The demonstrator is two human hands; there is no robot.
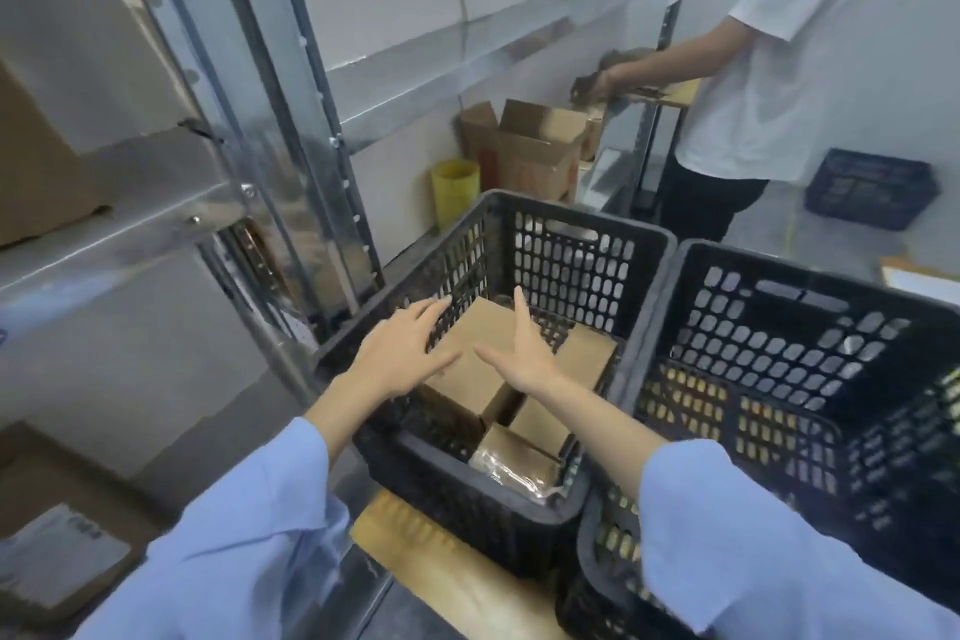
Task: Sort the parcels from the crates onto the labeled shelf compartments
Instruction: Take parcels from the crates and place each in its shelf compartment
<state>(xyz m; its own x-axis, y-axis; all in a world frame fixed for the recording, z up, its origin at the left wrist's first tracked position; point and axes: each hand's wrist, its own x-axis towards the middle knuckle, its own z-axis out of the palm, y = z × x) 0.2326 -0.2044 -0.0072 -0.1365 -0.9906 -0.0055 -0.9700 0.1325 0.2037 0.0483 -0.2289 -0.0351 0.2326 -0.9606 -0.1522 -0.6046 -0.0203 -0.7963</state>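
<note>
A metal shelf rack (171, 234) fills the left side of the scene, a large cardboard carton (36, 182) sitting on one of its levels. Beside it stand two black plastic crates, the left crate (566, 244) just next to the right crate (810, 379), their walls touching or nearly so. At the far end a second person in a white T-shirt (779, 68) works at another shelf, near an open carton (535, 146) on the floor. Inside the left crate lie several brown cardboard parcels; the biggest parcel (483, 343) sits uppermost, with smaller ones around and below it (one near the front wall is wrapped in clear film (514, 463)). Both arms, in light blue sleeves, reach over the near rim. The left hand (400, 353) hovers flat with fingers spread at the parcel's left edge, gripping nothing. The right hand (524, 348) stands edge-on above the parcel, fingers extended, also empty.
</note>
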